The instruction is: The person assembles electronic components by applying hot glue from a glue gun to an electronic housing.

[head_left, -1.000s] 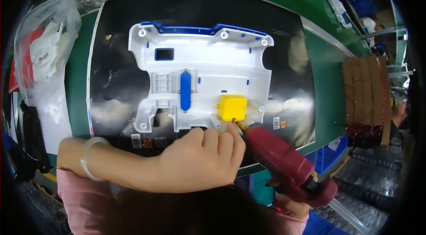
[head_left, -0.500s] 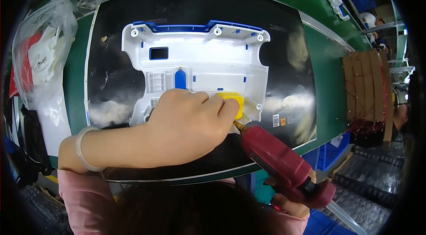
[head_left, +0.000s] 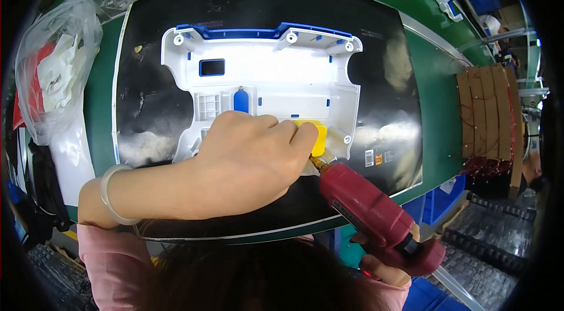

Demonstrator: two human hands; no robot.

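Note:
A white plastic housing with blue trim along its far edge lies on the black mat, its hollow side up. A blue strip sits at its middle. My left hand reaches across the near part, fingers curled down against a yellow plastic piece in the housing; its fingertips are mostly hidden. In my right hand, at the lower right, is a dark red hot glue gun. Its brass-coloured nozzle points at the near edge of the yellow piece, beside my left fingers.
The black mat covers much of the green table. A clear bag with white and red contents lies at the left. Brown cardboard strips stand at the right edge, above a blue bin.
The view has shifted a little, so the housing and mat appear slightly higher and farther right. Both hands and the glue gun keep nearly the same pose.

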